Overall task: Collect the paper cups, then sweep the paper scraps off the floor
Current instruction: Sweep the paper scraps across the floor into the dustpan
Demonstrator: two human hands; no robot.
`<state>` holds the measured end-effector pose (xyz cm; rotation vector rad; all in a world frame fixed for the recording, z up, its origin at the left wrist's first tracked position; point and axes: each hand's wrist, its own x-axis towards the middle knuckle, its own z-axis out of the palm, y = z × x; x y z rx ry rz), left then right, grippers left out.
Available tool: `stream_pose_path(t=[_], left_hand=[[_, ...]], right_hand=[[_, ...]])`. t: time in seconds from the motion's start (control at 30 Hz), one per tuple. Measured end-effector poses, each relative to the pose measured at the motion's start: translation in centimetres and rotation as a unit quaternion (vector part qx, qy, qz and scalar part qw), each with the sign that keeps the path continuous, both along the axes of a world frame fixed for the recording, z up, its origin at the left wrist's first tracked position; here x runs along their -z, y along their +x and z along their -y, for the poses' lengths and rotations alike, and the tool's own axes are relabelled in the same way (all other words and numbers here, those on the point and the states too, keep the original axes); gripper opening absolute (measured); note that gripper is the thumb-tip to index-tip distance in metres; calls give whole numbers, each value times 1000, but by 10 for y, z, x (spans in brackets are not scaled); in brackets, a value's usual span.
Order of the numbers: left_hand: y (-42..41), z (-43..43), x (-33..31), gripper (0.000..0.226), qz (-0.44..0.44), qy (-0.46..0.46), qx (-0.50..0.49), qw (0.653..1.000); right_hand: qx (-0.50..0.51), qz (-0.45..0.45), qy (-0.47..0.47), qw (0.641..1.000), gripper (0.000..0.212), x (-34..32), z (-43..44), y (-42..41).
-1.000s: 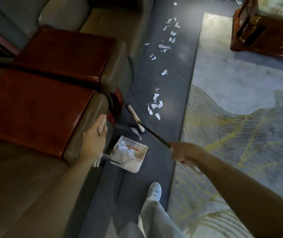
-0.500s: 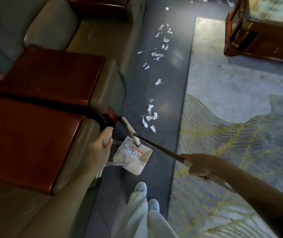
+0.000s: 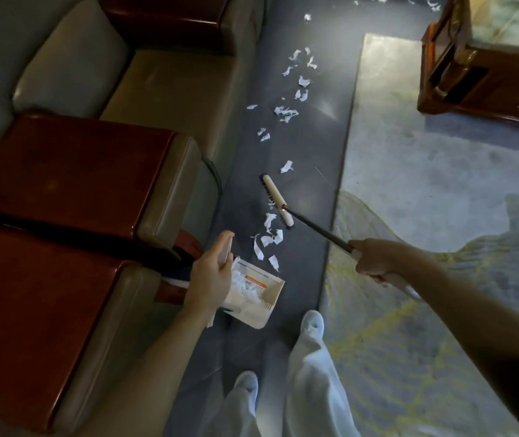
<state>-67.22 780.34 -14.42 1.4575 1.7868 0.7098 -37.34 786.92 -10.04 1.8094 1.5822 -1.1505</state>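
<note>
L hand point(image 3: 211, 272) wrapped round the upright white handle of dustpan point(image 3: 253, 305), thumb on top. Pan sits on floor just beside corner of near armrest point(image 3: 62, 279). R hand point(image 3: 375, 258) clenched on shaft of broom point(image 3: 315, 227), arm out over rug. Broom head point(image 3: 277, 200) at floor level, set diag, dark bristles toward sofa side.

Paper scraps point(image 3: 267, 239): near cluster lies btw broom head and pan mouth, a wad already in pan, one scrap just beyond head, loose trail further up the strip.

Surface: dark glossy tile floor point(image 3: 308, 137), narrow strip btw sofa point(image 3: 157, 83) (grey-beige leather, red-brown wood-topped armrests) and pale rug point(image 3: 425, 190) w/ yellow line pattern. Dark wood table point(image 3: 485, 89) top right by rug. White shoes point(image 3: 313, 323) and pale trousers at bottom.

Labels: orange sticker point(image 3: 253, 281) inside pan, text too small to read.

Vs 0.5 s ago: head was at pan mouth, now out past near cluster. Pan and L hand same spot by armrest.
</note>
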Motion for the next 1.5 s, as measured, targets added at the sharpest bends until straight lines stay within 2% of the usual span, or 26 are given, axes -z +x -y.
stream_pose_path(t=[0.13,0.27,0.43,0.6,0.73,1.0,1.3,1.5], left_hand=[[8,-25,0,39,-3,6,-37,999],[25,-46,5,36,-4,6,-60,998],[46,-79,5,37,-7,21,-101,995],[67,-118,1,36,-15,26,-120,992],[65,-140,-1,37,-29,3,-108,994],[81,-195,-4,37,-32,29,-85,995],[71,-287,4,39,-32,14,-84,996],[59,-324,8,38,-17,18,-119,993]], right_hand=[[-32,-3,12,999,61,16,-72,15],[-82,17,8,996,51,37,-114,21],[-165,20,-26,986,61,42,-115,37],[-185,0,-102,977,73,22,-94,78],[-151,-22,-125,980,77,-1,-100,109],[-140,-18,-41,989,74,-18,-153,121],[-135,6,-6,991,59,11,-257,80],[-161,-29,-71,984,62,30,-268,48]])
